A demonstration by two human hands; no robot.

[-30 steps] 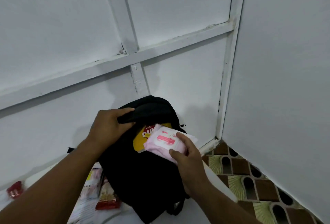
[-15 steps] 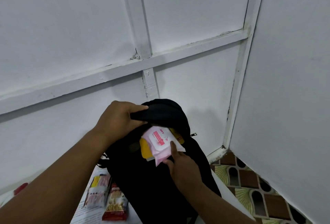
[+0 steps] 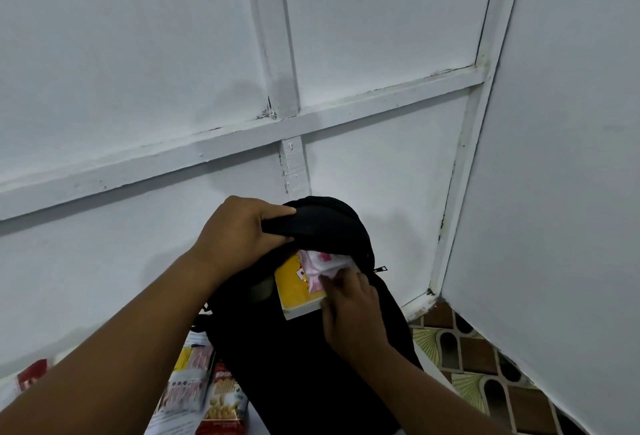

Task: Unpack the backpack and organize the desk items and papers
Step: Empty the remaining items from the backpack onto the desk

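Nearest me, snack packets and printed papers lie on the bench just left of the black backpack. My right hand pinches the pink wipes pack at the bag's mouth, against a yellow book sticking out. Farther up, my left hand has its grip curled round the backpack's top flap.

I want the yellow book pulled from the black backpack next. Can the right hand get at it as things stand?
Probably yes. The yellow paperback book sticks out of the black fabric backpack, its opening held by the left hand. The right hand touches it but already pinches the pink soft packet.
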